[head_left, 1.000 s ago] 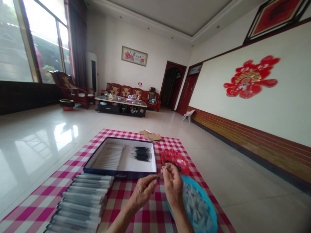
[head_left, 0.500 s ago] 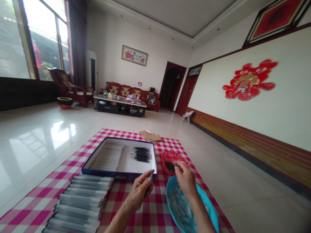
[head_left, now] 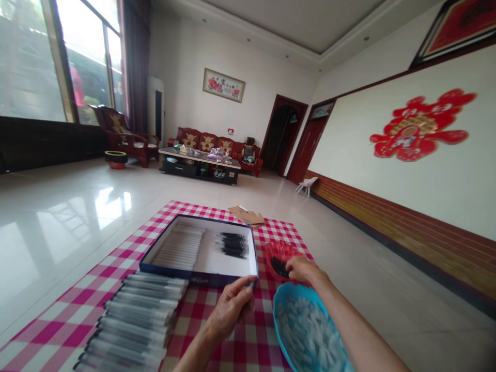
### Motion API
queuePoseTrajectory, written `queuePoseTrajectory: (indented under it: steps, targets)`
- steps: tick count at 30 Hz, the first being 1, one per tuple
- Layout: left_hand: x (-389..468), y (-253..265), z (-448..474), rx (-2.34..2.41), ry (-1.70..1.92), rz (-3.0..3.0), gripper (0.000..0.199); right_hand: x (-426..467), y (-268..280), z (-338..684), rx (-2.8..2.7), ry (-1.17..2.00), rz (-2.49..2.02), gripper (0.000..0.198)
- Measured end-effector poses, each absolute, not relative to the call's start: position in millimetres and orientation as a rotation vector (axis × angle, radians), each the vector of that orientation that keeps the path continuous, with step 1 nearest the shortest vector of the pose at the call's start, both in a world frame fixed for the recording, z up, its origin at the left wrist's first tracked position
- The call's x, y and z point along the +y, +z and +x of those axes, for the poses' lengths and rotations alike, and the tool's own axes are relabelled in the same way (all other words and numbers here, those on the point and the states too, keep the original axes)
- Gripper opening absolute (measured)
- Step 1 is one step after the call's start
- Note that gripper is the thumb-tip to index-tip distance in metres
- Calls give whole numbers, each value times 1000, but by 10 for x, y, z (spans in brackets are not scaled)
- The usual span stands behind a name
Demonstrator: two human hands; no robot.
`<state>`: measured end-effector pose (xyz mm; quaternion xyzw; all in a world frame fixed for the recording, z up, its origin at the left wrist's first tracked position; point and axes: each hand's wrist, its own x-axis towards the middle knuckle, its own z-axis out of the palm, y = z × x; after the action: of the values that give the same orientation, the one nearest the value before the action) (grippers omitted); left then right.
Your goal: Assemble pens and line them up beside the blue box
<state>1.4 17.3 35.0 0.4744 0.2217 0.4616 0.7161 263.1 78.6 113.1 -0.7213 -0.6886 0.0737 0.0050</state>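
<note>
My left hand (head_left: 232, 306) is curled around a thin pen part, just in front of the blue-rimmed box (head_left: 201, 279). My right hand (head_left: 302, 269) reaches into the red bowl (head_left: 276, 251), fingers down on the small black pieces (head_left: 278, 266) inside it. A blue bowl (head_left: 284, 341) full of small white pieces lies just below my right forearm. In the box, a row of pale pen barrels (head_left: 180, 248) lies on the left and several black pens (head_left: 232, 244) on the right. A long row of clear pens (head_left: 135, 320) lies on the checked cloth at my left.
The red-and-white checked cloth (head_left: 77, 310) covers a low table on a glossy tiled floor. Flattened cardboard (head_left: 248, 215) lies at the cloth's far edge. Across the room stand a coffee table (head_left: 199, 165), a red sofa and an armchair.
My hands have come apart. The right hand has gone from in front of me out to the red bowl, and the left has dropped toward the box's near edge, still gripping the pen part.
</note>
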Motion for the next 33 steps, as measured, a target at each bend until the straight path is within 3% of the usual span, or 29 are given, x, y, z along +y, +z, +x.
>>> queuePoseTrajectory:
  steps: [8,16,22,27,33]
  targets:
    - [169,351,27,508,1004,1037,58,792,990,2471,-2027,249,-1971,25]
    - [175,338,21,503,999,1040,56,741,1074,2487,-1667,483,-1702,12]
    - [166,419,28,471,997,1034,61,280,1193,2181,-1422,787,-1439,35]
    - [134,594,15,401,1034,1057,53,-158,1228,1788,-1163,1057,-1161,33]
    - [4,662,-68,437,1043,1191,43,-414,1093,1504,-1054,1065,-1020,26]
